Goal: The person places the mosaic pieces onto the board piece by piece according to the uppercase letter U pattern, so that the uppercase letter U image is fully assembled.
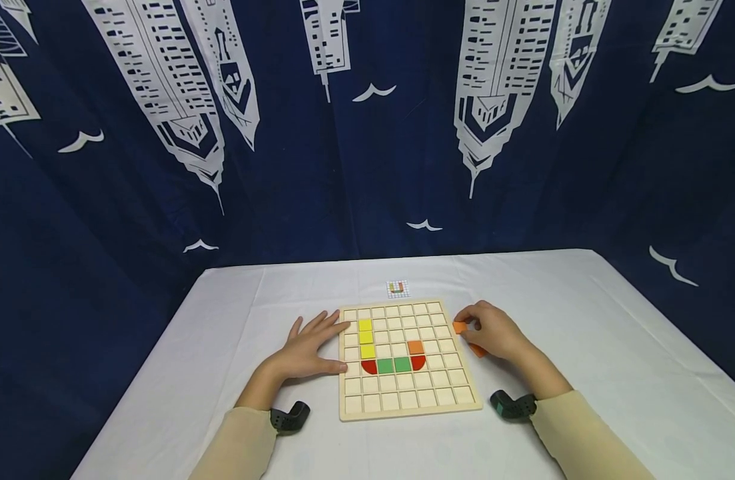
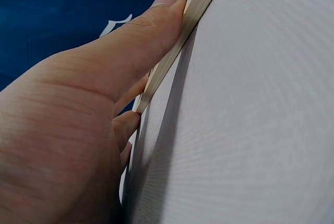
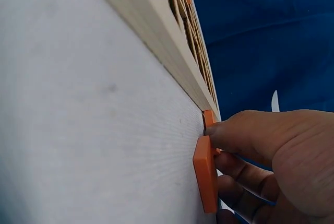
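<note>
A wooden grid board (image 1: 392, 402) lies on the table. It bears a column of yellow square tiles (image 1: 366, 337), two red rounded tiles (image 1: 418, 362), two green square tiles (image 1: 385, 365) and one orange square tile (image 1: 415, 347), set in a U shape. My left hand (image 1: 307, 350) spreads its fingers at the board's left edge, thumb and fingertips touching the rim. Just off the right edge, my right hand (image 1: 492, 331) pinches an orange tile (image 1: 460, 327) between thumb and fingers. Another orange tile (image 3: 205, 174) lies on the table below this hand, partly hidden in the head view.
Behind the board lies a small card (image 1: 398, 289) printed with a coloured U on a grid. A white cloth (image 1: 271, 293) covers the table. Beyond it hangs a dark blue curtain (image 1: 343, 200) with white buildings and birds. Each wrist wears a black device (image 1: 290, 418).
</note>
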The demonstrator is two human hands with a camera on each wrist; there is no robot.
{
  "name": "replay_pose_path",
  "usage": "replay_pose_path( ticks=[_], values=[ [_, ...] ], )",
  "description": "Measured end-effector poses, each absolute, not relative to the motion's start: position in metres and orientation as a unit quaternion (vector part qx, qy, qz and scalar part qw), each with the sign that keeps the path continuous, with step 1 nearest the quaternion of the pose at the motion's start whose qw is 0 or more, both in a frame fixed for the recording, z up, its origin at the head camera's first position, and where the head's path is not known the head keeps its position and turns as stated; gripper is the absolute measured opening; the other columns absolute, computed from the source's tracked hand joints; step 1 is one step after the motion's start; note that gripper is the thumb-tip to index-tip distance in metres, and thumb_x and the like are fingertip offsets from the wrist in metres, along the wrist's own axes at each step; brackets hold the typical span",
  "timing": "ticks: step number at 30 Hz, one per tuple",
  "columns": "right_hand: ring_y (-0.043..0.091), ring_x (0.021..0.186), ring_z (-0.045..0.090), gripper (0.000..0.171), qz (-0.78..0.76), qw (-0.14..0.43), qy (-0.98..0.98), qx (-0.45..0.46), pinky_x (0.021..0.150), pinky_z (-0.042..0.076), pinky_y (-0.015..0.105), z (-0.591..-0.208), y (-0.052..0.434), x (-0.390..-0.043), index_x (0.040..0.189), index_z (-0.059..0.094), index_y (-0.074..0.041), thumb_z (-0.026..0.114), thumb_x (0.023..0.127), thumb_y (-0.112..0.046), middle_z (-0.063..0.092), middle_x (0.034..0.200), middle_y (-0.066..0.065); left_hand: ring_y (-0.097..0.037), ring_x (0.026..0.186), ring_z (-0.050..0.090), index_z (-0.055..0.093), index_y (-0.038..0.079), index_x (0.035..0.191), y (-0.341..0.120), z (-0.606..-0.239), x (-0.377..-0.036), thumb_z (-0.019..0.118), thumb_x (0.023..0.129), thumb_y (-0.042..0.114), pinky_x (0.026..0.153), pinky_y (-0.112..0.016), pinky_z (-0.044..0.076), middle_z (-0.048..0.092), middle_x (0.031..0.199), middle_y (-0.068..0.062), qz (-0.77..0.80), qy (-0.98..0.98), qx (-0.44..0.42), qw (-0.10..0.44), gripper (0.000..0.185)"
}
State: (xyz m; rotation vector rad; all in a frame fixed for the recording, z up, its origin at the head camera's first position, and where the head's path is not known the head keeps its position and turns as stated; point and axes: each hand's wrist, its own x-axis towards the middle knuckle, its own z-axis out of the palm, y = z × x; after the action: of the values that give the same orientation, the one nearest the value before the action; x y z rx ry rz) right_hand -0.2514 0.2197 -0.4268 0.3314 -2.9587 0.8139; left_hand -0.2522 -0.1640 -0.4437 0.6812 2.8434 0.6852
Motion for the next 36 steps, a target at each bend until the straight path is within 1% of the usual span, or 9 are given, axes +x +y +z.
replay_pose_path(
  ticks=[10, 15, 23, 30, 36],
  values=[
    [0.016, 0.076, 0.048, 0.021, 0.281, 0.029, -0.954, 0.104, 0.063, 0.04, 0.025, -0.424, 0.218, -0.251, 0.104, 0.068, -0.009, 0.067, 0.083, -0.01, 0.063, 0.1, 0.008, -0.022, 0.152, 0.007, 0.037, 0.035, 0.147, -0.165, -0.445, -0.253, 0.072, 0.07, 0.063, 0.118, -0.058, -0.01, 0.017, 0.162, 0.008, 0.228, 0.944, 0.227, 0.068, 0.088],
    [0.016, 0.078, 0.049, 0.02, 0.289, 0.029, -0.951, 0.109, 0.065, 0.041, 0.026, -0.421, 0.215, -0.25, 0.104, 0.067, -0.01, 0.068, 0.085, -0.011, 0.063, 0.101, 0.007, -0.022, 0.152, 0.007, 0.037, 0.036, 0.147, -0.165, -0.446, -0.253, 0.072, 0.07, 0.063, 0.119, -0.058, -0.01, 0.017, 0.162, 0.009, 0.228, 0.945, 0.224, 0.068, 0.088],
    [0.016, 0.078, 0.05, 0.02, 0.296, 0.031, -0.948, 0.116, 0.067, 0.043, 0.026, -0.415, 0.209, -0.25, 0.104, 0.068, -0.012, 0.069, 0.084, -0.014, 0.063, 0.102, 0.006, -0.022, 0.152, 0.007, 0.038, 0.036, 0.146, -0.164, -0.446, -0.254, 0.073, 0.07, 0.063, 0.119, -0.058, -0.01, 0.018, 0.162, 0.008, 0.228, 0.945, 0.223, 0.066, 0.088],
    [0.016, 0.079, 0.05, 0.022, 0.3, 0.029, -0.945, 0.13, 0.068, 0.043, 0.026, -0.408, 0.198, -0.253, 0.103, 0.068, -0.013, 0.069, 0.082, -0.01, 0.064, 0.103, 0.006, -0.022, 0.152, 0.006, 0.038, 0.036, 0.147, -0.164, -0.446, -0.254, 0.072, 0.07, 0.063, 0.118, -0.058, -0.01, 0.018, 0.162, 0.008, 0.227, 0.946, 0.223, 0.069, 0.088],
    [0.015, 0.078, 0.05, 0.023, 0.311, 0.022, -0.938, 0.151, 0.069, 0.044, 0.027, -0.406, 0.186, -0.256, 0.102, 0.069, -0.013, 0.073, 0.08, -0.011, 0.063, 0.099, 0.004, -0.021, 0.152, 0.006, 0.038, 0.036, 0.147, -0.164, -0.445, -0.253, 0.073, 0.07, 0.062, 0.119, -0.058, -0.01, 0.017, 0.162, 0.009, 0.229, 0.945, 0.221, 0.07, 0.088]
  ],
)
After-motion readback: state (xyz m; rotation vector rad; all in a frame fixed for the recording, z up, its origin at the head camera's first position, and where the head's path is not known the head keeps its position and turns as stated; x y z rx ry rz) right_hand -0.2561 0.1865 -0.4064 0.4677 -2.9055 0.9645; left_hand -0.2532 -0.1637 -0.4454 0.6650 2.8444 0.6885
